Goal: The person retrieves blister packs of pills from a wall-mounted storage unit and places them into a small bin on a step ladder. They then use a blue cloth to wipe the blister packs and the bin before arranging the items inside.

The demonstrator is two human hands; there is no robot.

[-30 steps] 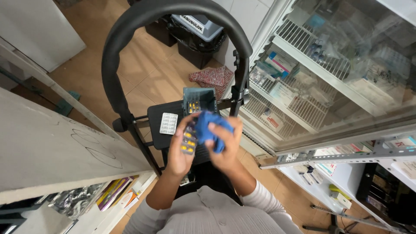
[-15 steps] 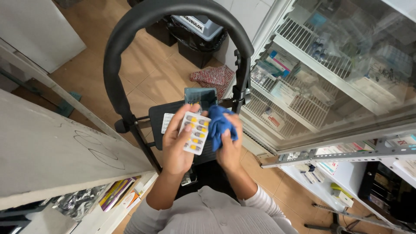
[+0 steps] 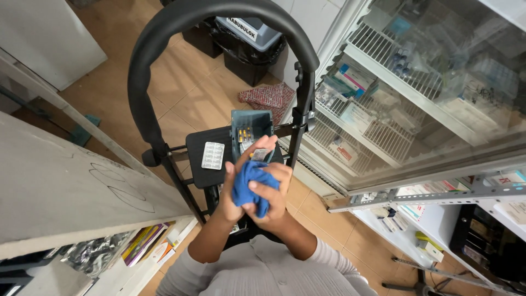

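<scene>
Both hands together over stool (image 3: 198, 164). Right hand (image 3: 269, 189) clenched on blue cloth (image 3: 249, 185); left hand (image 3: 234, 193) cupped beneath, pressing a blister pack (image 3: 258, 154), mostly hidden. Second pack (image 3: 213, 155) on seat beside grey box (image 3: 251, 130).

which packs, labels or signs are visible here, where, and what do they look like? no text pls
Blister pack: flat on the black stool seat, left of the bin; silvery rectangle, rows of pale pills.
Grey-green bin: on the seat ahead of the hands, open, holding yellow-pill blisters.
Label on the dark floor container: white strip, dark print.
Boxes in the glass-door cabinet: white with blue and red.
Blue cloth: bunched in both hands.
</scene>
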